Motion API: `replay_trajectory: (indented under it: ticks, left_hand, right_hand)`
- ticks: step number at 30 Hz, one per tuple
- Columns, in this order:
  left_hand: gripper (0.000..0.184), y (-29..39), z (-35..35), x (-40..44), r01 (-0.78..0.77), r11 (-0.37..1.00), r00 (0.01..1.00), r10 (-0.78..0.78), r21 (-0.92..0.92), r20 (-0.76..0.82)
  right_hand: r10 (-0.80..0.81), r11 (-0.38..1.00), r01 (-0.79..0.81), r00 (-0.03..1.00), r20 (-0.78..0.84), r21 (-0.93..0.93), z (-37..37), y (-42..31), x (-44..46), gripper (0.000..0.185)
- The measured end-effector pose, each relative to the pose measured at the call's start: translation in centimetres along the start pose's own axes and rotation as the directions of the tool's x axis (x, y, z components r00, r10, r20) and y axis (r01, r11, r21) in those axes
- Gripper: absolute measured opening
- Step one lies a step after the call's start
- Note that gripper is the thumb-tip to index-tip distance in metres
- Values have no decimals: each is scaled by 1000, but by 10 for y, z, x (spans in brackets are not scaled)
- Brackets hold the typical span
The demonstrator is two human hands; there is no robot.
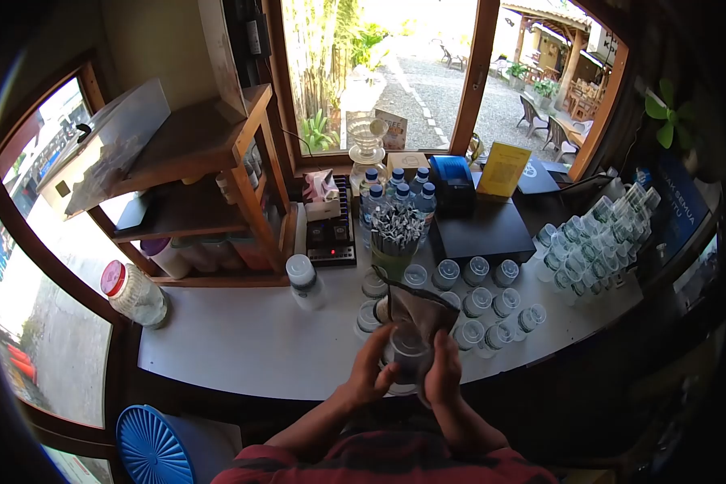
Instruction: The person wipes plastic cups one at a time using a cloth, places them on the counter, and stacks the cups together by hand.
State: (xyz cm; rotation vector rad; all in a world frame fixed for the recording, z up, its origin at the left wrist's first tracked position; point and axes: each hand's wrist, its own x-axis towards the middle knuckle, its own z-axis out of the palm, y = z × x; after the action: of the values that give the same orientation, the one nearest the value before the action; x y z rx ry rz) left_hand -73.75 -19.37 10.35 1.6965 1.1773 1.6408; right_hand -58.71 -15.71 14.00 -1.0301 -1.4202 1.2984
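Note:
Between both hands, above the front edge of the white counter [218, 335], is a clear plastic cup [410, 345]. My left hand [371, 367] has its fingers closed round the cup's left side. My right hand [442, 367] is closed on a dark grey cloth [423, 310], which rises above the cup and lies against its right side. Several upturned clear cups [477, 302] stand on the counter just beyond and to the right of my hands. Part of the cup is hidden by the fingers and cloth.
Stacked cups [597, 242] fill the right side. Water bottles [399, 194], a straw holder [395, 258] and a black box [482, 231] stand behind. A cup stack [304, 281] and a red-lidded jar [135, 297] are left, near a wooden shelf [250, 153].

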Motion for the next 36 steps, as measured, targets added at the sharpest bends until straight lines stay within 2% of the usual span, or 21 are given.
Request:
replay_trajectory:
  ticks: [2, 3, 4, 7, 10, 14, 15, 17, 18, 20, 21, 22, 23, 24, 25, 26, 29, 31, 33, 34, 36]
  left_hand:
    - [79, -1, -3, 6, 32, 988, 975, -64, -150, -211]
    - [86, 3, -7, 7, 40, 983, 957, -90, -181, -275]
    - [98, 11, -5, 3, 21, 995, 972, -43, -98, -229]
    - [90, 42, 4, -15, 98, 994, 994, -96, -45, 60]
    - [86, 64, 25, -30, 113, 994, 974, -109, -9, 196]
    - [81, 68, 49, -44, 200, 935, 980, -191, -292, 60]
    - [76, 76, 60, -44, 194, 881, 976, -219, -431, -9]
    - [71, 100, 81, -48, 268, 867, 956, -292, -420, 7]
    - [69, 106, 91, -54, 287, 915, 958, -272, -284, 90]
    - [67, 126, 108, -68, 288, 954, 927, -255, -86, 276]
    - [76, 127, 122, -79, 311, 948, 919, -285, -60, 272]
    - [80, 125, 136, -92, 320, 948, 916, -308, -4, 257]
    - [84, 125, 146, -106, 332, 942, 910, -335, 52, 244]
    - [85, 131, 150, -115, 363, 932, 885, -350, 17, 306]
    - [87, 138, 152, -117, 385, 923, 862, -351, -19, 366]
    - [88, 142, 155, -119, 403, 914, 839, -343, -58, 422]
    - [89, 138, 152, -143, 434, 891, 857, -363, -132, 366]
    - [89, 152, 150, -147, 490, 777, 872, -428, -395, 239]
    - [92, 163, 154, -144, 348, 710, 903, -429, -612, 16]
    - [94, 173, 156, -141, 337, 723, 891, -452, -603, -44]
    - [95, 159, 163, -144, 257, 897, 948, -305, -359, -85]
  right_hand:
    - [-388, 868, 416, 909, 152, -273, 13, 21, -27, 40]
    - [-277, 957, 288, 941, 197, -33, 21, 0, -36, 41]
    - [-285, 956, 292, 943, 173, -14, 18, 4, -38, 42]
    - [-154, 982, 146, 986, 62, 115, -5, -2, -40, 45]
    - [311, 820, -336, 941, 131, 463, -43, -25, -31, 50]
    - [-158, 971, 120, 972, 173, 209, -63, -5, -80, 53]
    - [-169, 985, 152, 958, 234, 87, -73, 4, -97, 56]
    - [-233, 963, 261, 930, 286, -64, -91, 15, -125, 59]
    - [-243, 964, 260, 944, 222, -51, -100, 32, -128, 58]
    - [-87, 973, 76, 995, 42, 218, -126, 65, -128, 56]
    - [187, 941, -180, 982, 2, 287, -133, 14, -131, 60]
    - [330, 926, -310, 942, -61, 216, -148, 17, -126, 64]
    - [376, 800, -311, 926, -25, 514, -149, -15, -124, 56]
    - [308, 759, -250, 952, 7, 601, -161, -6, -121, 54]
    - [271, 579, -301, 948, 170, 757, -172, 5, -116, 57]
    - [264, 530, -311, 944, 195, 789, -181, 7, -118, 58]
    - [266, 464, -302, 944, 194, 833, -196, -5, -134, 63]
    - [262, 424, -314, 940, 217, 849, -201, -3, -141, 64]
    - [244, 356, -358, 927, 283, 863, -204, 15, -150, 64]
    - [244, 458, -362, 930, 277, 812, -201, 24, -159, 65]
    - [234, 643, -355, 935, 267, 678, -187, 42, -182, 67]
